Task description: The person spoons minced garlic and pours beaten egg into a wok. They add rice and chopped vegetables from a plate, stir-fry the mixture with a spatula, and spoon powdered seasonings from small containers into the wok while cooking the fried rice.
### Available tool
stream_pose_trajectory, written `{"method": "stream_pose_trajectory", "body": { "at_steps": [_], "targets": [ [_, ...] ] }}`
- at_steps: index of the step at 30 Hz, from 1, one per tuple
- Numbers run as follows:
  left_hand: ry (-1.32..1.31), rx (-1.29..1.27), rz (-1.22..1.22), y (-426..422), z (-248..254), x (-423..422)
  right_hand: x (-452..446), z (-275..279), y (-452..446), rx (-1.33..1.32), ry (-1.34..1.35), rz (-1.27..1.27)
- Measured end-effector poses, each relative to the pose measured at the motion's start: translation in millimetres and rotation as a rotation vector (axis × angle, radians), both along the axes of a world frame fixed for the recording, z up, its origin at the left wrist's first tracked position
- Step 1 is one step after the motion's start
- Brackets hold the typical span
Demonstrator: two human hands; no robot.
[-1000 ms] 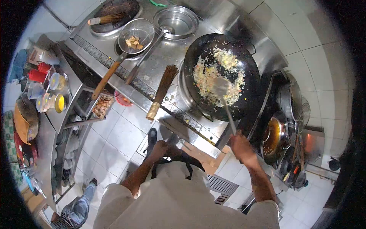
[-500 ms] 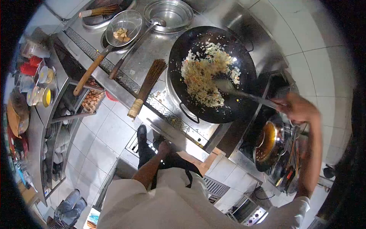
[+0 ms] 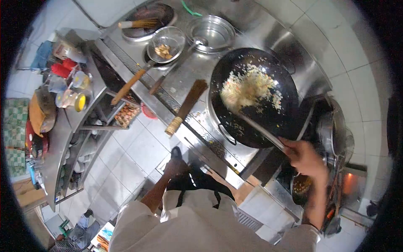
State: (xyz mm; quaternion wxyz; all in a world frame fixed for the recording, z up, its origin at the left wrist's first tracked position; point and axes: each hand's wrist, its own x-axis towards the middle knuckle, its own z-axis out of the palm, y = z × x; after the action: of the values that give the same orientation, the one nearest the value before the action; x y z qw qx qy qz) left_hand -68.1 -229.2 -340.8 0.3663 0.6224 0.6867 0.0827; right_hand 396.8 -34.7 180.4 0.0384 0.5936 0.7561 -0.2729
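A large black wok (image 3: 268, 130) on the steel stove holds fried rice (image 3: 252, 86), white with orange and yellow bits. My right hand (image 3: 304, 155), blurred, is closed round the handle of a long metal ladle (image 3: 262, 131). The ladle's head is down in the rice and hard to make out. My left hand (image 3: 176, 168) hangs low in front of my waist, near the stove's front edge; its fingers are too dark to read. Left of the wok lies a bamboo brush (image 3: 187, 105) with a bound handle.
A strainer (image 3: 168, 42) with fried pieces, a ladle and a metal basin (image 3: 210, 33) are at the back left. Dark pans (image 3: 301, 185) stand at the right. Jars (image 3: 79, 102) and eggs (image 3: 127, 114) are on the left shelving. A person (image 3: 79, 231) is at the lower left.
My right hand has moved left and down from half a second ago, and the ladle's head has shifted left in the rice. The rice is spread differently. The whole view has shifted.
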Motion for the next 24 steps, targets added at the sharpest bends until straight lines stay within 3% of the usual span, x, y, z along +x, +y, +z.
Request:
{"method": "stream_pose_trajectory", "body": {
  "at_steps": [2,4,5,6,7,8,10,12,14,15,16,17,18,19,21,24],
  "targets": [
    [0.098,0.041,0.059,-5,25,-43,-11,-78,-11,0.344,0.041,-0.036],
    [-0.197,-0.123,0.332,-20,44,-84,-20,-117,-23,0.114,-0.25,-0.267],
    [-0.517,-0.307,0.588,-15,55,-93,-22,-131,-40,0.117,-0.251,-0.295],
    [-0.285,-0.44,0.503,7,106,-90,-26,-144,-59,0.109,-0.247,-0.313],
    [-0.036,-0.251,0.413,3,99,-104,-32,-151,-70,0.108,-0.247,-0.321],
    [-0.462,-0.358,0.616,-10,82,-129,-50,-154,-84,0.293,-0.297,-0.239],
    [-0.588,-0.326,0.799,-13,97,-141,-75,-118,-59,0.014,-0.237,-0.277],
    [-0.403,-0.498,0.62,-11,76,-170,-56,-135,-39,0.107,-0.22,-0.355],
    [-0.628,-0.425,0.776,-8,71,-201,-64,-139,-44,0.221,-0.211,-0.414],
    [-0.462,-0.515,0.644,16,96,-201,-79,-139,-62,0.198,-0.276,-0.425],
    [-0.571,-0.515,0.665,24,86,-218,-95,-137,-75,0.172,-0.345,-0.434],
    [-0.681,-0.518,0.686,31,75,-236,-117,-124,-83,0.035,-0.234,-0.511],
    [-0.453,-0.467,0.593,44,95,-240,-126,-97,-84,0.033,-0.238,-0.537],
    [-0.45,-0.472,0.567,53,88,-261,-128,-65,-80,-0.055,-0.214,-0.516],
    [-0.727,-0.61,0.75,72,65,-299,-124,-45,-85,-0.127,-0.197,-0.503],
    [-0.805,-0.466,0.607,105,90,-320,-144,-26,-84,-0.015,-0.258,-0.451]
  ]
}}
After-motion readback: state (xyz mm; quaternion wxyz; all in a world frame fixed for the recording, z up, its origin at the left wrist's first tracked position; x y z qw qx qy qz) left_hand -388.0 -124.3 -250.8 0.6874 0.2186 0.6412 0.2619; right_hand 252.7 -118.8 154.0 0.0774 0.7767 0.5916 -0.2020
